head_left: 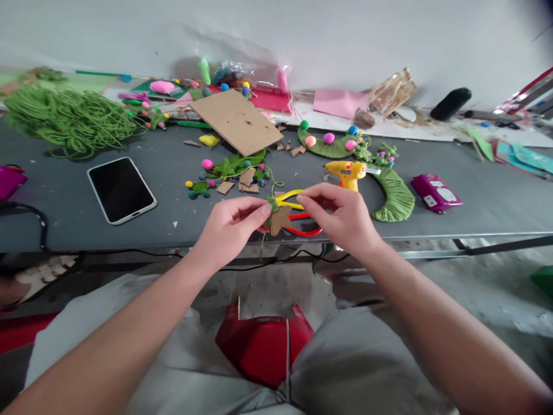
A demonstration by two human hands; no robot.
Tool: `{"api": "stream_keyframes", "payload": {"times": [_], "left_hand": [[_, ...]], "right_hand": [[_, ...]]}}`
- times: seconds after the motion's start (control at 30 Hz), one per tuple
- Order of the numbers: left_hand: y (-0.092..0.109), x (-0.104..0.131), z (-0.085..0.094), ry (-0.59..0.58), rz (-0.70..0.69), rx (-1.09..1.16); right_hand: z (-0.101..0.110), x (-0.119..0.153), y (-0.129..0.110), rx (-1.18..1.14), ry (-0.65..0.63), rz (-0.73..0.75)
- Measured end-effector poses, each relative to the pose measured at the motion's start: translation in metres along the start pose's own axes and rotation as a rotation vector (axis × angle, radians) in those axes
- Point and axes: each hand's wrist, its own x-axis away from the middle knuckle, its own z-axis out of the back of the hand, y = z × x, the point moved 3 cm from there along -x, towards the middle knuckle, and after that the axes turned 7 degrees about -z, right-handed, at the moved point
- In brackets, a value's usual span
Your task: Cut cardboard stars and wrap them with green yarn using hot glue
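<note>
My left hand (235, 225) pinches a small brown cardboard cutout (280, 221) near the table's front edge. Green yarn (273, 204) is wrapped around its left end, and a loose strand hangs below. To the right, my right hand (339, 216) has thumb and forefinger pressed together; whatever lies between them is too small to make out. Beneath and behind the cutout are a yellow handle (288, 196) and a red handle (309, 233), which look like parts of one hand tool; its head is hidden.
A yellow glue gun (349, 173) stands behind my right hand, beside a green yarn-wrapped crescent (394, 196). On the left lie a phone (121, 190) and a heap of green yarn (71, 118). A cardboard sheet (237, 122) and a purple packet (436, 193) are also on the table.
</note>
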Motion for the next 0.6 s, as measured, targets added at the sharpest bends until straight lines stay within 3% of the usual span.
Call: {"api": "stream_keyframes", "payload": {"times": [0.27,0.6], "left_hand": [[0.001,-0.001,-0.002,-0.04,-0.009,0.035],[0.002,0.001,-0.003,-0.093,-0.043,-0.07]], "right_hand": [[-0.01,0.004,-0.002,-0.147,-0.211,-0.058],[-0.019,0.005,-0.002,-0.097,-0.214,-0.02]]}}
